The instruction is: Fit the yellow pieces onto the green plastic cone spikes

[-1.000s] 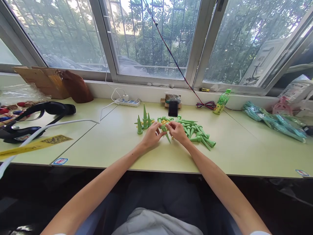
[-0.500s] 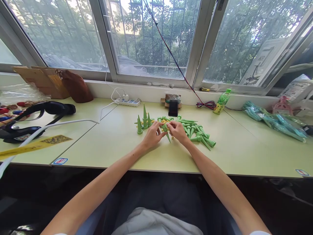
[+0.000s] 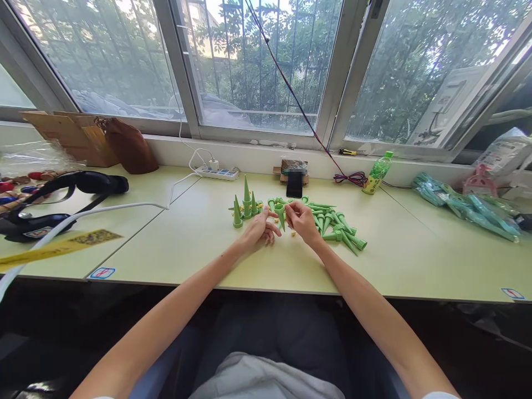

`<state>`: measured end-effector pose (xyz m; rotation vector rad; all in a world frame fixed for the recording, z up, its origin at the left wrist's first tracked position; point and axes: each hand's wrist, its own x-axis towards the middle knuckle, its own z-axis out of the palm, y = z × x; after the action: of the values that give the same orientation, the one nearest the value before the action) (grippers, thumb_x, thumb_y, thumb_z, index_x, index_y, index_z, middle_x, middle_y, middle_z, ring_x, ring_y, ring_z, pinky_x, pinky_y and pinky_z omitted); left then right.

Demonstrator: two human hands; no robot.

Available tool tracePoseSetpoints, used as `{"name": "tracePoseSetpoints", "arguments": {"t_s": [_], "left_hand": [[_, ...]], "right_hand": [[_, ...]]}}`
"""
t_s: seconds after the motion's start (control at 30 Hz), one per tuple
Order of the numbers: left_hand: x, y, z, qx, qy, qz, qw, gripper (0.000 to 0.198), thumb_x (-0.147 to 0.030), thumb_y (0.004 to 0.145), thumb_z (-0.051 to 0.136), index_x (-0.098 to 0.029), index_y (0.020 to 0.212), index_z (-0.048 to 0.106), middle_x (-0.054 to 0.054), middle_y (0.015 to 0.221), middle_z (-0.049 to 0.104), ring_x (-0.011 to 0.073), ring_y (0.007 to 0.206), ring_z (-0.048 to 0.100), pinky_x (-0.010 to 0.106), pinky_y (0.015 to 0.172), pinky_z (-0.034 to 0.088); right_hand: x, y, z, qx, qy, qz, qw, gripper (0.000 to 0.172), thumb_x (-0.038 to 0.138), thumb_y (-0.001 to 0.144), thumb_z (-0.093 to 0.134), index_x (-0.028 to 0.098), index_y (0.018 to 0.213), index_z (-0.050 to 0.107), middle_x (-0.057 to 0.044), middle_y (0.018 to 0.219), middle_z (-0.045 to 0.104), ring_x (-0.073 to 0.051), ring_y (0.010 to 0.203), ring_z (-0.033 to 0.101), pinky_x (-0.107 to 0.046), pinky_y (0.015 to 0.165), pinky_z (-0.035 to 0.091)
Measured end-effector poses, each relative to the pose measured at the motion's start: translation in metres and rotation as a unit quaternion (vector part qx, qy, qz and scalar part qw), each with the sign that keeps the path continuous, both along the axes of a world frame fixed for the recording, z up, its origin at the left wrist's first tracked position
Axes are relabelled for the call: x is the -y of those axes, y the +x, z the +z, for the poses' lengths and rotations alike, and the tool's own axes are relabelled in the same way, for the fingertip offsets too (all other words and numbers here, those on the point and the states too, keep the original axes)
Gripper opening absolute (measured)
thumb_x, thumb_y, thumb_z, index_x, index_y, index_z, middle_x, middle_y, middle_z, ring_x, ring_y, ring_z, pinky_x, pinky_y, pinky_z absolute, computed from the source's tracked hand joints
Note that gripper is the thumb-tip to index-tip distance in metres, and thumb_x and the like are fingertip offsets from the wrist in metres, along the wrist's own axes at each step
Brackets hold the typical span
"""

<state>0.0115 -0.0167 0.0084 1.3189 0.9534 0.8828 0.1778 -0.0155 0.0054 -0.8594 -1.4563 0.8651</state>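
Note:
My right hand pinches the rim of a hollow green plastic cone spike, whose wide end faces up and point hangs down. Just left of it is my left hand, fingers spread, apparently holding nothing. Several green spikes stand point-up beyond my left hand. To the right of my right hand lies a loose heap of similar spikes, pointing various ways. Small yellow pieces are scattered between and behind the hands, too small to make out.
Behind the spikes are a black phone propped against a small box, a power strip and a green drink bottle. A black headset-like strap and white cable lie left. Blue-green plastic packets lie right.
My left hand has let go of the cone spike, spreading its fingers and shifting slightly left. The spike, still in my right hand, has turned more upright with its wide opening showing.

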Motion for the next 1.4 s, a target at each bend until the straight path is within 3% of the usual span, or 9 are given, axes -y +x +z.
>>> {"name": "tracePoseSetpoints", "arguments": {"t_s": [0.1,0.3,0.6,0.87,1.03,1.2,1.4], "left_hand": [[-0.002,-0.001,0.0,0.015,-0.057,-0.028,0.998,0.061,-0.077,0.092,0.031,-0.019,0.093,0.049,0.009,0.065,0.071,0.0162,0.041,0.058,0.025,0.04,0.042],[-0.001,-0.001,0.001,0.041,-0.074,-0.049,0.995,0.063,-0.073,0.093,0.036,-0.014,0.08,0.057,0.014,0.072,0.072,0.0149,0.045,0.06,0.025,0.042,0.044],[0.0,0.0,0.004,0.06,-0.061,-0.045,0.995,0.053,-0.066,0.091,0.049,-0.015,0.096,0.062,0.011,0.076,0.072,0.0156,0.045,0.061,0.025,0.038,0.044],[0.002,0.0,0.003,0.051,0.048,0.011,0.997,0.051,-0.064,0.084,0.063,-0.017,0.103,0.059,0.006,0.084,0.069,0.0113,0.047,0.061,0.021,0.038,0.042],[0.003,-0.003,0.002,-0.02,0.166,0.058,0.984,0.052,-0.065,0.084,0.063,-0.018,0.106,0.06,0.001,0.07,0.063,0.0121,0.046,0.06,0.021,0.039,0.042],[0.007,-0.003,0.0,-0.095,0.271,0.091,0.954,0.048,-0.061,0.088,0.061,-0.02,0.113,0.06,0.005,0.089,0.069,0.0096,0.049,0.059,0.022,0.045,0.043],[0.007,-0.004,0.0,-0.126,0.305,0.104,0.938,0.046,-0.055,0.088,0.063,-0.022,0.119,0.057,0.005,0.1,0.067,0.0079,0.049,0.058,0.023,0.051,0.046]], "right_hand": [[0.003,-0.002,0.002,0.007,0.002,0.021,1.0,0.042,0.06,0.086,0.063,0.021,0.075,0.053,0.005,0.055,0.049,-0.008,0.041,0.04,-0.024,0.043,0.034],[0.005,-0.005,0.002,0.035,-0.007,0.033,0.999,0.044,0.063,0.085,0.062,0.02,0.077,0.055,0.004,0.059,0.053,-0.008,0.043,0.044,-0.024,0.044,0.036],[0.007,-0.005,0.005,0.042,-0.011,0.038,0.998,0.046,0.066,0.083,0.062,0.021,0.079,0.055,0.005,0.056,0.05,-0.009,0.044,0.044,-0.024,0.044,0.038],[0.006,-0.005,0.007,0.032,-0.011,0.041,0.999,0.05,0.07,0.08,0.063,0.021,0.082,0.055,0.005,0.056,0.052,-0.008,0.041,0.044,-0.023,0.042,0.036],[0.005,-0.003,0.006,0.039,-0.007,0.034,0.999,0.045,0.066,0.083,0.063,0.021,0.082,0.056,0.006,0.055,0.047,-0.009,0.042,0.044,-0.023,0.043,0.037],[0.003,-0.001,0.004,0.042,-0.005,0.028,0.999,0.042,0.062,0.083,0.063,0.021,0.078,0.054,0.006,0.056,0.047,-0.009,0.042,0.044,-0.024,0.043,0.037],[-0.001,0.001,-0.001,0.062,-0.011,0.025,0.998,0.039,0.06,0.086,0.06,0.022,0.076,0.053,0.005,0.053,0.047,-0.01,0.041,0.044,-0.025,0.043,0.036]]}}
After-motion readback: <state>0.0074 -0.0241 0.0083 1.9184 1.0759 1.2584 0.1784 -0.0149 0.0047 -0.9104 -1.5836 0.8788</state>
